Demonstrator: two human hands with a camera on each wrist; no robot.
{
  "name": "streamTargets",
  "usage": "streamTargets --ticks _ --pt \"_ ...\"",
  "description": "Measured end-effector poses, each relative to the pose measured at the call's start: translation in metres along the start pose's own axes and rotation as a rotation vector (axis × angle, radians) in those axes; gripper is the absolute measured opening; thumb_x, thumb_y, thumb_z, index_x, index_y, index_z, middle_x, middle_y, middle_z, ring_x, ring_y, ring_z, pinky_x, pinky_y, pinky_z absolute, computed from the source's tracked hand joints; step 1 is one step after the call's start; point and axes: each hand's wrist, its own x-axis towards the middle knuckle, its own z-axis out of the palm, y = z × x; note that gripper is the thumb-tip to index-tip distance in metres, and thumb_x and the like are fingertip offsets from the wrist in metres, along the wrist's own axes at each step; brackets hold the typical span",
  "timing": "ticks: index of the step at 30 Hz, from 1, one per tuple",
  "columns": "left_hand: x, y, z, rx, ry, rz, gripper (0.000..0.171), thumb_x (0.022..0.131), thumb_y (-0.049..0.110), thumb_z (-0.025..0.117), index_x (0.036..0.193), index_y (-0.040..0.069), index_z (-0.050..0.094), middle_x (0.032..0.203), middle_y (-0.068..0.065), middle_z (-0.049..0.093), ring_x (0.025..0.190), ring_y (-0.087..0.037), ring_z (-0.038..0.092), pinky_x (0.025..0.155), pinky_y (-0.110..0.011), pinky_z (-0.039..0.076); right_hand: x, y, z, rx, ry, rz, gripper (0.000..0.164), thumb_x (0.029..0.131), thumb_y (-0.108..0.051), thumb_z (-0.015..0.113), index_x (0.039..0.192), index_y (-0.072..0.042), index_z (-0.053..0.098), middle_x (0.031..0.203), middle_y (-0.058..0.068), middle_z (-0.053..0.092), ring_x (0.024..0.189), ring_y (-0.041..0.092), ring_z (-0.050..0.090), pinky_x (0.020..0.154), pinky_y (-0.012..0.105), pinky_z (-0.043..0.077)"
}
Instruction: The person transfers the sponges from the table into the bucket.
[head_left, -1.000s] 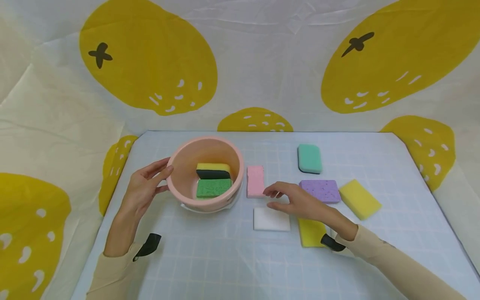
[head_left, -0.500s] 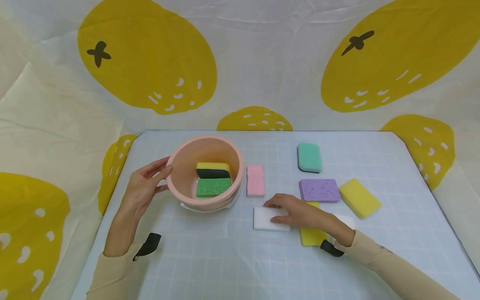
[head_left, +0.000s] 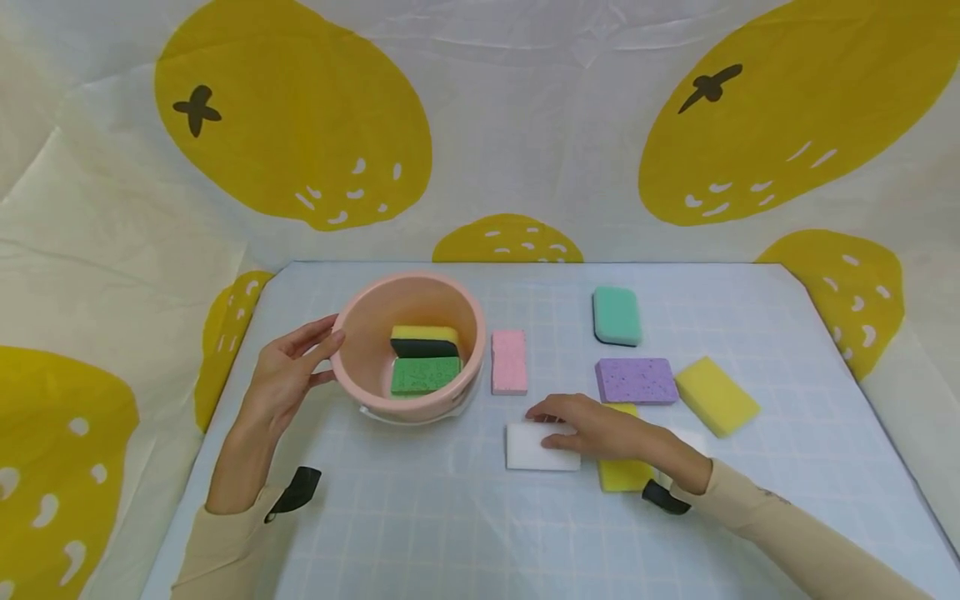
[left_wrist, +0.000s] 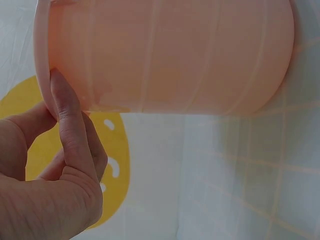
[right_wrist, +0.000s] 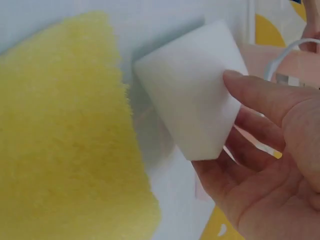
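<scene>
My left hand (head_left: 279, 383) pinches the rim of a pink bucket (head_left: 363, 350) between thumb and fingers; the left wrist view shows the fingers (left_wrist: 70, 125) against its outer wall. Inside the bucket lie a green sponge (head_left: 425, 377) and a yellow sponge with a dark scouring side (head_left: 425, 337). My right hand (head_left: 600, 429) pinches a white sponge (head_left: 528, 450), thumb on its upper face and fingers along its far edge. In the right wrist view the white sponge (right_wrist: 192, 95) sits tilted beside a yellow sponge (right_wrist: 70, 140).
A pink sponge (head_left: 509, 362) lies just right of the bucket. Farther right are teal (head_left: 617, 317), purple (head_left: 637, 381) and yellow (head_left: 717, 397) sponges. A pale piece (head_left: 690, 440) shows partly beneath my right wrist. A lemon-print cloth (head_left: 525, 125) hangs behind the table.
My right hand has come down from near the pink sponge onto the white sponge and now grips it; the sponge has shifted slightly towards me. The left hand stays at the bucket rim.
</scene>
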Motion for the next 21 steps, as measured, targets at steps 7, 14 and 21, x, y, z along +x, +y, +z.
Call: streamTargets --ticks 7,14,21 --pt "0.0 -0.001 0.0 -0.003 0.001 0.001 0.072 0.091 0.039 0.078 0.151 0.008 0.052 0.128 0.001 0.061 0.096 -0.006 0.067 0.078 -0.025 0.061 0.0 -0.008 -0.015 0.046 -0.051 -0.029 0.035 0.099 -0.012 0.07 0.133 -0.003 0.066 0.124 0.003 0.069 0.109 0.016 0.065 0.093 0.031 0.058" --pt "0.001 0.0 0.0 -0.017 0.011 -0.015 0.071 0.089 0.041 0.08 0.149 0.01 0.055 0.127 0.001 0.061 0.097 -0.009 0.066 0.078 -0.025 0.061 0.001 -0.011 -0.028 0.143 -0.019 -0.033 0.031 0.096 -0.013 0.074 0.127 -0.009 0.07 0.119 -0.002 0.069 0.105 0.014 0.064 0.091 0.028 0.058" --pt "0.001 0.0 0.001 -0.004 0.012 -0.018 0.073 0.088 0.043 0.08 0.149 0.011 0.055 0.131 -0.001 0.06 0.098 -0.009 0.066 0.079 -0.025 0.061 -0.001 -0.015 -0.041 0.18 0.056 -0.07 0.03 0.094 -0.014 0.077 0.123 -0.01 0.07 0.114 -0.003 0.07 0.103 0.016 0.065 0.089 0.028 0.059"
